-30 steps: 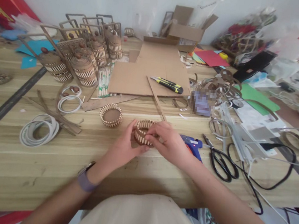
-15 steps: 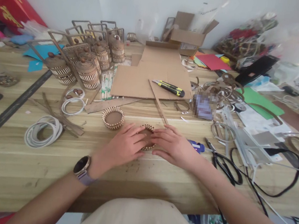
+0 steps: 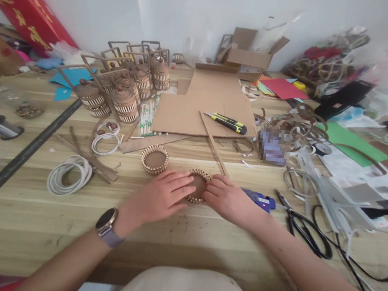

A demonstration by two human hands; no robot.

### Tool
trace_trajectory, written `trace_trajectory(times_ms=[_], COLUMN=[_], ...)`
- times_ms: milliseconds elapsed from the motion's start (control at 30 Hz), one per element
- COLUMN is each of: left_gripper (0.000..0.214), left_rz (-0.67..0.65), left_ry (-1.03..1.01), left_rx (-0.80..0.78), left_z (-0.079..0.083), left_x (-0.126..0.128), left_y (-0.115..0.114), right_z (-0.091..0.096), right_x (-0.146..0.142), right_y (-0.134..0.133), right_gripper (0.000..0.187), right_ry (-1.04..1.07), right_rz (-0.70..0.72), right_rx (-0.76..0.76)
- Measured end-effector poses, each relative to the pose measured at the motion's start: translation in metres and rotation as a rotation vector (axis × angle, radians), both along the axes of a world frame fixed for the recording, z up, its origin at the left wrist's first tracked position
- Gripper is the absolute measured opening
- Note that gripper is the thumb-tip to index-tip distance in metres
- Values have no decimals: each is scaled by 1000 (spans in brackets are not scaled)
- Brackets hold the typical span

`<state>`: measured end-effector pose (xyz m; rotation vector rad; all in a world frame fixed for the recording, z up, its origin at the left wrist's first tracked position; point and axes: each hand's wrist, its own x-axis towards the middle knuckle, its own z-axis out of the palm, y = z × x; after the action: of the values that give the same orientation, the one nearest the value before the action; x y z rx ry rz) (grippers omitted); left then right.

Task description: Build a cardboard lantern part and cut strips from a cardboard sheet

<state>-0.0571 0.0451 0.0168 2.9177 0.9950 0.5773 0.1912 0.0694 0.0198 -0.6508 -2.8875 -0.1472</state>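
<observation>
A small round woven basket (image 3: 197,186), low with a beaded-looking checkered rim and a brown base, lies on the table between my hands. My left hand (image 3: 165,192) grips its left side, fingers stretched together over the rim. On the opposite side my right hand (image 3: 226,197) holds the rim with bent fingers; the thumbs are hidden. A second such basket (image 3: 154,159) stands just beyond my left hand. Past my right fingers a thin wooden strip (image 3: 213,143) runs up onto the cardboard. Beside my right wrist lies a blue glue gun (image 3: 259,200), partly covered.
Black scissors (image 3: 302,228) and cables lie to the right. A utility knife (image 3: 228,122) rests on flat cardboard (image 3: 199,99). Coiled white cord (image 3: 69,175) and a wire spool (image 3: 1,127) are at left. Several handled lantern-like baskets (image 3: 125,102) stand behind.
The view has shifted, so the table's things appear lower and further right. My left fingers have drawn back a little, exposing more of the basket; my right fingers are more bent at its rim.
</observation>
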Motion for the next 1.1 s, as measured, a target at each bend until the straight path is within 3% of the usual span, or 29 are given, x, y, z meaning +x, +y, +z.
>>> trace_trajectory(times_ms=[167, 267, 467, 700, 900, 1100], left_gripper=[33, 17, 17, 14, 11, 13], left_rz=[480, 567, 407, 299, 123, 53], left_ry=[-23, 34, 14, -159, -164, -139], left_rx=[80, 68, -1, 144, 163, 191], left_z=[-2, -8, -13, 8, 17, 17], left_x=[-33, -44, -28, -3, 29, 43], left_y=[4, 9, 5, -3, -5, -6], right_z=[0, 2, 9, -2, -2, 6], right_x=[4, 7, 12, 9, 18, 46], right_y=[-1, 1, 3, -1, -8, -24], right_gripper=[20, 20, 23, 20, 17, 15], right_ry=[42, 40, 34, -12, 252, 451], right_rz=[-16, -20, -61, -60, -102, -326], right_rx=[19, 25, 38, -15, -89, -140])
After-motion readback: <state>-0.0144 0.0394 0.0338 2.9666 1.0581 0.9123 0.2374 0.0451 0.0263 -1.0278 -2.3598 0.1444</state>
